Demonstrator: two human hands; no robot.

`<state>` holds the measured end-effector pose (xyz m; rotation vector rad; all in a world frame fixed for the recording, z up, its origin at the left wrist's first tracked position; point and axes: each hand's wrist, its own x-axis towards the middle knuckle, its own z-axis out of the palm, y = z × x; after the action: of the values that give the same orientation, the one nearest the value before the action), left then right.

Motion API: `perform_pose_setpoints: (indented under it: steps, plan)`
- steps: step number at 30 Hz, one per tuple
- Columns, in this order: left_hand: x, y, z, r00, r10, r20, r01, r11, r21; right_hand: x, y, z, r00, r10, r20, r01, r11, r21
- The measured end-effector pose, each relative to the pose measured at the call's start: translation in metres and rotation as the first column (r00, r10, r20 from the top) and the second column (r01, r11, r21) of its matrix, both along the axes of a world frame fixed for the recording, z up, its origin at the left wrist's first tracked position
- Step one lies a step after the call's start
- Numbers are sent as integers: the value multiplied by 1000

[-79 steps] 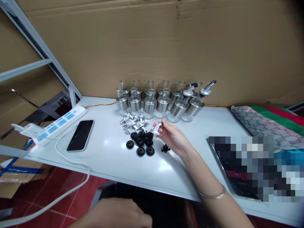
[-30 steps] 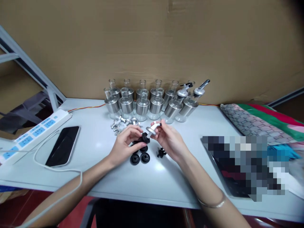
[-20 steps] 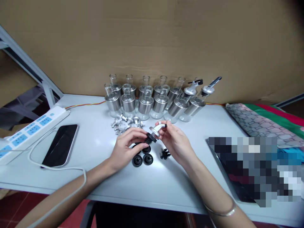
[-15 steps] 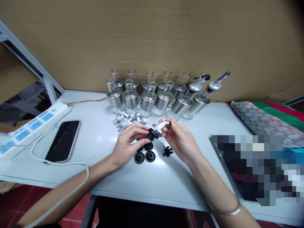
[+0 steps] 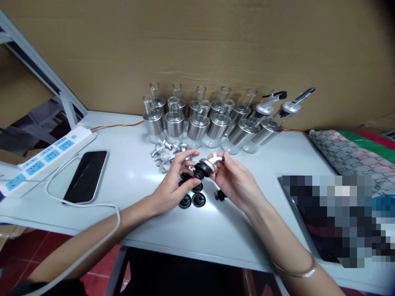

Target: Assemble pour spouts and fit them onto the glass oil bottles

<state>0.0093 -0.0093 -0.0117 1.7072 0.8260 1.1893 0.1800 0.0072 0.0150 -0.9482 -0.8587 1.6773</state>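
Above the white surface point(image 5: 129, 172), the right hand point(image 5: 236, 183) pinches a bent silver metal pour spout point(image 5: 212, 161); the left hand point(image 5: 175, 181), its grip closed, holds the black ribbed rubber stopper point(image 5: 200, 169) at the spout's base. More black stoppers point(image 5: 191, 200) lie just below.

No text, label, brand or number can be read anywhere.

Even, fairly bright overhead light; soft glare patch on white table point(image 5: 212, 205). Wide-angle bending at edges, dark top-right corner. Pixelated block lower right. Slight softness overall.
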Motion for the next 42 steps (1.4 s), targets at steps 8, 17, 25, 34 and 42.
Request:
perform_pose_setpoints:
  steps: [8,17,25,34,42]
  plan:
    - [-7,5,10,990,-135,-32,134,990,-35,-2,0,-5,996,50,-70,-54,996,-68]
    - [-2,4,3,998,-35,43,39,994,-105,2,-10,-6,768,-341,542,-63,802,594]
    - [-2,5,3,998,-16,54,21,996,-84,0,-13,-4,730,-290,619,-231,748,622]
    - [-2,8,1,995,-31,99,42,994,-105,2,-13,-3,722,-295,625,-217,762,610]
    - [-2,9,-2,994,-28,104,36,997,-75,2,-12,-4,702,-355,618,-240,699,674]
